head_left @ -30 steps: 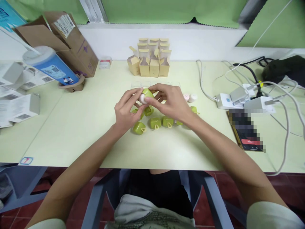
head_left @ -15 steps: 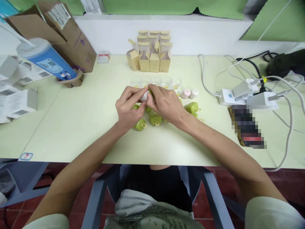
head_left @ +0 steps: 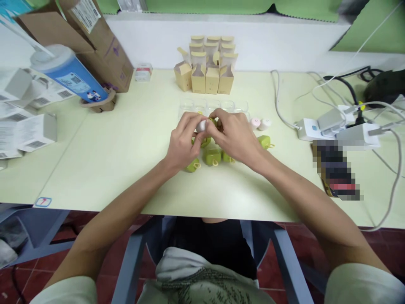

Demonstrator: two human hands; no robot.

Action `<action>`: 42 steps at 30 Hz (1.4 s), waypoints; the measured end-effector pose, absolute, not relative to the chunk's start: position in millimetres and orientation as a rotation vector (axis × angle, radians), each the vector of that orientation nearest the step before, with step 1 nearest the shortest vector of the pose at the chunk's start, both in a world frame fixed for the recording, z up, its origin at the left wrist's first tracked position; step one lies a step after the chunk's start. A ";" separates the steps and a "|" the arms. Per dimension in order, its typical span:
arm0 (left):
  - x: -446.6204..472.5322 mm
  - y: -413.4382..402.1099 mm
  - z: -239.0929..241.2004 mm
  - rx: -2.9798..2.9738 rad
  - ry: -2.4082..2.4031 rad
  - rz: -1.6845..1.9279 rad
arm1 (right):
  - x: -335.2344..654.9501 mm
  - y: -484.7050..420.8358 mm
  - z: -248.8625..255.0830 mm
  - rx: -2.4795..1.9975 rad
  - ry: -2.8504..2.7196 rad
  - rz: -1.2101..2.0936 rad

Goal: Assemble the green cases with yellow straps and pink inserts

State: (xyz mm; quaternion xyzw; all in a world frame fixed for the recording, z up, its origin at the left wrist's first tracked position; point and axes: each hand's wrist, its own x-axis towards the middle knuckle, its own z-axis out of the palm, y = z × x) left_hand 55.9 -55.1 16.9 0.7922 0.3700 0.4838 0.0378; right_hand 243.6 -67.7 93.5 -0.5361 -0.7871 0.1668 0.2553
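Observation:
My left hand (head_left: 183,141) and my right hand (head_left: 236,137) meet above the middle of the pale green table (head_left: 110,156). Between their fingertips they pinch one small piece, white (head_left: 201,125) on the left and green on the right. Most of it is hidden by my fingers. Under and around my hands lie several small green cases with yellow loops (head_left: 211,156), one more (head_left: 265,142) to the right. A row of clear plastic trays (head_left: 218,105) sits just behind my hands.
Several small tan cartons (head_left: 207,76) stand at the back centre. Two pinkish-white pieces (head_left: 260,123) lie right of my hands. Power strips and cables (head_left: 335,122) and a phone (head_left: 337,175) fill the right. A blue cup (head_left: 68,76), brown box (head_left: 95,42) and leaflets sit left.
My hands closed tighter around the white-and-green piece and hide more of it. The camera shifted, so everything on the table sits slightly right and lower in view.

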 end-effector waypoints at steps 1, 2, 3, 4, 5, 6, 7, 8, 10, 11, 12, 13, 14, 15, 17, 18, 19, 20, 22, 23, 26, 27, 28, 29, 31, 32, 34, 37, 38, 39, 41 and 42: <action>56.7 -55.8 18.2 2.421 1.138 1.475 | 245.4 -67.9 93.7 -1.446 -2.114 0.463; 57.1 -56.3 19.8 2.408 1.138 1.477 | 247.3 -67.9 93.9 -1.430 -2.098 0.465; 56.8 -56.5 21.5 2.386 1.135 1.488 | 249.4 -67.5 94.0 -1.412 -2.087 0.461; 55.7 -56.3 23.1 2.357 1.129 1.502 | 251.8 -66.7 94.3 -1.392 -2.080 0.459; 54.2 -55.8 24.6 2.319 1.123 1.516 | 254.4 -65.3 94.8 -1.374 -2.077 0.470; 52.3 -55.1 25.8 2.277 1.119 1.524 | 257.2 -63.6 95.8 -1.359 -2.075 0.505; 50.4 -54.0 26.4 2.236 1.116 1.524 | 260.2 -61.5 97.1 -1.346 -2.073 0.568; 48.9 -52.9 26.5 2.195 1.114 1.519 | 263.2 -59.3 98.6 -1.336 -2.064 0.646; 47.4 -50.4 24.7 2.119 1.102 1.505 | 269.0 -54.7 101.8 -1.319 -2.026 0.789; 47.6 -49.4 23.1 2.089 1.088 1.498 | 271.6 -52.5 103.0 -1.312 -2.004 0.827; 48.1 -48.5 21.4 2.066 1.071 1.491 | 274.0 -50.2 103.7 -1.306 -1.985 0.845; 48.9 -47.8 19.8 2.051 1.056 1.487 | 276.1 -48.0 104.0 -1.301 -1.975 0.851; 49.5 -47.3 18.7 2.043 1.046 1.485 | 277.9 -45.9 103.7 -1.296 -1.978 0.859; 50.0 -47.1 18.0 2.041 1.046 1.481 | 279.4 -43.8 102.9 -1.291 -1.995 0.866; 50.0 -47.1 18.2 2.046 1.073 1.475 | 281.7 -40.2 100.4 -1.294 -2.057 0.853; 49.7 -47.2 18.9 2.049 1.095 1.473 | 282.5 -38.9 98.8 -1.302 -2.093 0.818; 49.2 -47.4 19.7 2.054 1.114 1.473 | 283.1 -37.9 97.0 -1.315 -2.129 0.768; 48.8 -47.5 20.4 2.062 1.128 1.476 | 283.5 -37.4 95.2 -1.331 -2.165 0.714; 48.2 -47.4 21.2 2.091 1.128 1.487 | 283.5 -37.4 91.5 -1.364 -2.249 0.613; 48.1 -47.3 21.4 2.112 1.120 1.491 | 283.2 -37.8 89.9 -1.376 -2.297 0.570; 48.4 -46.9 21.9 2.181 1.096 1.503 | 281.8 -40.1 88.8 -1.380 -2.406 0.487; 48.7 -47.1 22.2 2.203 1.088 1.512 | 281.1 -41.4 89.9 -1.375 -2.407 0.473; 49.2 -47.5 22.6 2.225 1.080 1.526 | 280.0 -43.2 91.7 -1.368 -2.379 0.472; 49.9 -48.2 23.1 2.248 1.070 1.542 | 278.4 -45.4 93.8 -1.350 -2.328 0.492; 51.9 -50.2 23.5 2.305 1.055 1.590 | 272.4 -51.3 97.3 -1.278 -2.200 0.592; 53.1 -51.3 23.3 2.332 1.049 1.623 | 268.0 -54.7 98.2 -1.229 -2.148 0.658; 54.7 -52.9 22.1 2.374 1.022 1.693 | 258.0 -60.8 99.1 -1.152 -2.117 0.755; 52.1 -51.4 19.8 2.391 0.995 1.677 | 253.3 -63.5 106.1 -1.164 -2.179 0.703; 49.8 -49.6 19.6 2.380 1.004 1.663 | 258.5 -62.3 112.2 -1.197 -2.189 0.641; 47.0 -47.2 19.8 2.355 1.031 1.666 | 268.2 -60.4 120.3 -1.239 -2.197 0.571; 40.7 -42.0 21.2 2.285 1.113 1.735 | 299.9 -55.1 140.2 -1.381 -2.180 0.387; 37.8 -39.5 22.2 2.251 1.157 1.780 | 320.0 -51.8 149.7 -1.488 -2.188 0.296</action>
